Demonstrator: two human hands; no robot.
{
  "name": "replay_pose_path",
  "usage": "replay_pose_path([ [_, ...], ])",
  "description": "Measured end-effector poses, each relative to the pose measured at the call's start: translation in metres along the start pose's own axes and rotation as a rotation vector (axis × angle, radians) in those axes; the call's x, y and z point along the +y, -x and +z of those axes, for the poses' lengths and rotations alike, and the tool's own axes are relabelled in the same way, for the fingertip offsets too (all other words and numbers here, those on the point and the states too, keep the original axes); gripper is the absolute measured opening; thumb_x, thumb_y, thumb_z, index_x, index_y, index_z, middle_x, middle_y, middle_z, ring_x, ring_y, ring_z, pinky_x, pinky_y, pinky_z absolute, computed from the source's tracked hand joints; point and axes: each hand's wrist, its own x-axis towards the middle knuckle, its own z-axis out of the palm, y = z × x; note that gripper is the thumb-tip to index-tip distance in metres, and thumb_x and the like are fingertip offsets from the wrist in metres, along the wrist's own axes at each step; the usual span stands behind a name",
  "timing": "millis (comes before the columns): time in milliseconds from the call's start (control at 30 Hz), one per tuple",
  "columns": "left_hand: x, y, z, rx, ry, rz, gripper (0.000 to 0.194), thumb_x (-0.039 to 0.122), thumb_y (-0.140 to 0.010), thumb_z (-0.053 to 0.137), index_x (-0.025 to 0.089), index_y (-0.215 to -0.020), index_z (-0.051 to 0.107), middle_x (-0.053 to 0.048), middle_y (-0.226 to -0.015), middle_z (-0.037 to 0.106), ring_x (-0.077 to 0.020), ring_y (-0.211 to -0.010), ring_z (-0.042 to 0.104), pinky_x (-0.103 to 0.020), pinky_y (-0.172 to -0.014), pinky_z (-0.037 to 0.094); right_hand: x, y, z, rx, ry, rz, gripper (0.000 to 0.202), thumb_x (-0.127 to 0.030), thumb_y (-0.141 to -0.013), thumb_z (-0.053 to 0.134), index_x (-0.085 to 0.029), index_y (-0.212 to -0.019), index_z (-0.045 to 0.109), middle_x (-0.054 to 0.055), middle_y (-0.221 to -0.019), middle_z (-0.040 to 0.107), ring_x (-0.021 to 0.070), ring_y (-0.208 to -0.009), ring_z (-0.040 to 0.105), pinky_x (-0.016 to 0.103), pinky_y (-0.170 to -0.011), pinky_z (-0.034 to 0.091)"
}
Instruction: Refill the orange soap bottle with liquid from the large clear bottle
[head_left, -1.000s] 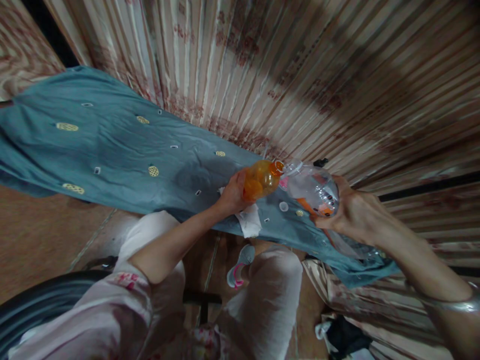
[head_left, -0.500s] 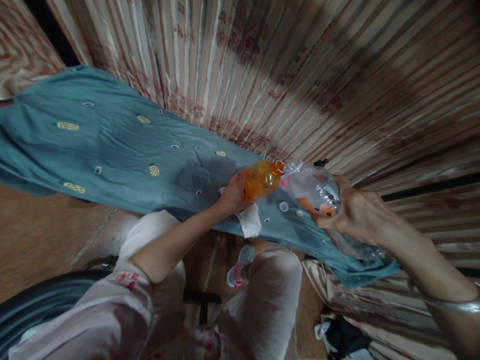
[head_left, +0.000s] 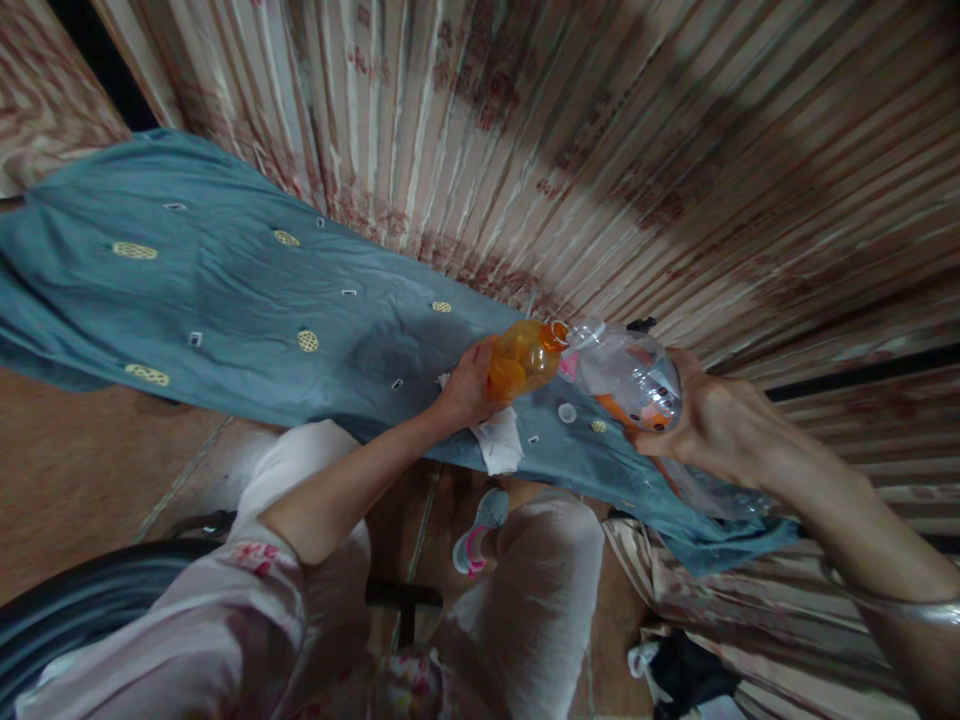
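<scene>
My left hand [head_left: 470, 385] is wrapped round an orange see-through bottle [head_left: 527, 357], its neck pointing right. In my right hand [head_left: 701, 415] is a large clear plastic bottle [head_left: 626, 370], tipped so that its neck meets the mouth of the orange one. Pink and orange patches show through or on the clear bottle; I cannot make out any liquid passing between the two. A folded white tissue [head_left: 500, 443] lies under my left hand, its top end covered. A small whitish round cap [head_left: 567, 413] rests on the cloth below the bottle necks.
A teal cloth with pineapple prints [head_left: 247, 300] covers the long narrow surface. Behind it hangs a pleated patterned curtain [head_left: 420, 130]. My knees are close to the front edge. A black item [head_left: 690, 672] lies low at the right.
</scene>
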Motion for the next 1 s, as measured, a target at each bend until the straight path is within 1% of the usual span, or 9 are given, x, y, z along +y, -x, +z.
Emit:
replay_pose_path([
  [100, -0.0003, 0.0004, -0.0008, 0.007, 0.015, 0.014, 0.086, 0.015, -0.056, 0.075, 0.016, -0.132, 0.037, -0.017, -0.132, 0.052, -0.0342, -0.125, 0.048, -0.051, -0.108, 0.039, 0.0023, -0.0005, 0.0010, -0.061, 0.009, 0.012, 0.067, -0.053, -0.069, 0.059, -0.015, -0.121, 0.041, 0.005, -0.065, 0.063, 0.0311, -0.069, 0.066, 0.030, -0.056, 0.042],
  [167, -0.0015, 0.0006, -0.0004, 0.007, 0.017, 0.013, 0.087, 0.015, -0.056, 0.076, 0.014, -0.133, 0.036, -0.018, -0.132, 0.052, -0.0343, -0.126, 0.048, -0.050, -0.108, 0.040, 0.0036, -0.0014, 0.0021, -0.047, 0.019, 0.018, 0.068, -0.055, -0.069, 0.058, -0.015, -0.121, 0.041, 0.004, -0.064, 0.062, 0.0305, -0.066, 0.066, 0.030, -0.054, 0.041],
  [233, -0.0031, 0.0006, 0.0006, 0.007, 0.018, 0.015, 0.088, 0.016, -0.056, 0.076, 0.014, -0.134, 0.035, -0.018, -0.133, 0.051, -0.0345, -0.126, 0.047, -0.051, -0.108, 0.039, 0.0045, -0.0024, 0.0030, -0.039, 0.020, 0.020, 0.068, -0.056, -0.069, 0.058, -0.015, -0.121, 0.042, 0.003, -0.063, 0.061, 0.0299, -0.064, 0.065, 0.030, -0.053, 0.041],
  [333, -0.0041, 0.0001, 0.0024, 0.023, 0.023, 0.014, 0.087, 0.019, -0.057, 0.075, 0.017, -0.134, 0.034, -0.017, -0.133, 0.051, -0.0344, -0.127, 0.047, -0.052, -0.107, 0.039, 0.0041, -0.0033, 0.0023, -0.047, 0.016, 0.027, 0.067, -0.054, -0.068, 0.059, -0.016, -0.120, 0.042, 0.003, -0.065, 0.062, 0.0295, -0.066, 0.066, 0.030, -0.054, 0.041],
  [400, -0.0034, -0.0004, 0.0028, 0.023, 0.021, 0.012, 0.084, 0.020, -0.059, 0.074, 0.017, -0.133, 0.035, -0.017, -0.132, 0.052, -0.0343, -0.126, 0.048, -0.052, -0.107, 0.040, 0.0032, -0.0034, 0.0011, -0.057, 0.017, 0.032, 0.066, -0.053, -0.067, 0.060, -0.017, -0.120, 0.042, 0.004, -0.067, 0.063, 0.0299, -0.068, 0.066, 0.030, -0.055, 0.041],
  [533, -0.0022, -0.0004, 0.0017, 0.011, 0.011, 0.019, 0.083, 0.019, -0.059, 0.073, 0.015, -0.133, 0.035, -0.018, -0.132, 0.052, -0.0340, -0.126, 0.048, -0.051, -0.106, 0.041, 0.0035, -0.0032, 0.0006, -0.060, 0.014, 0.020, 0.068, -0.054, -0.067, 0.060, -0.016, -0.121, 0.041, 0.003, -0.066, 0.063, 0.0295, -0.067, 0.066, 0.029, -0.054, 0.041],
  [667, -0.0048, 0.0005, 0.0015, 0.006, 0.022, 0.027, 0.087, 0.020, -0.058, 0.076, 0.018, -0.135, 0.034, -0.016, -0.135, 0.050, -0.0340, -0.128, 0.047, -0.052, -0.107, 0.039, 0.0067, -0.0035, 0.0039, -0.031, 0.034, -0.003, 0.072, -0.055, -0.068, 0.060, -0.015, -0.124, 0.040, 0.004, -0.065, 0.063, 0.0303, -0.065, 0.066, 0.030, -0.052, 0.040],
  [833, -0.0057, 0.0004, 0.0019, 0.013, 0.008, 0.038, 0.088, 0.017, -0.056, 0.077, 0.018, -0.134, 0.035, -0.016, -0.133, 0.051, -0.0341, -0.125, 0.049, -0.053, -0.107, 0.040, 0.0095, -0.0035, 0.0052, -0.013, 0.028, -0.014, 0.070, -0.054, -0.069, 0.060, -0.014, -0.123, 0.042, 0.004, -0.065, 0.064, 0.0299, -0.067, 0.066, 0.030, -0.054, 0.041],
  [1000, -0.0047, -0.0002, 0.0022, 0.011, -0.002, 0.032, 0.087, 0.018, -0.056, 0.076, 0.014, -0.133, 0.035, -0.018, -0.132, 0.051, -0.0346, -0.125, 0.049, -0.051, -0.109, 0.039, 0.0064, -0.0023, 0.0027, -0.024, 0.023, -0.025, 0.070, -0.053, -0.068, 0.061, -0.015, -0.124, 0.042, 0.003, -0.064, 0.063, 0.0280, -0.066, 0.066, 0.029, -0.054, 0.041],
])
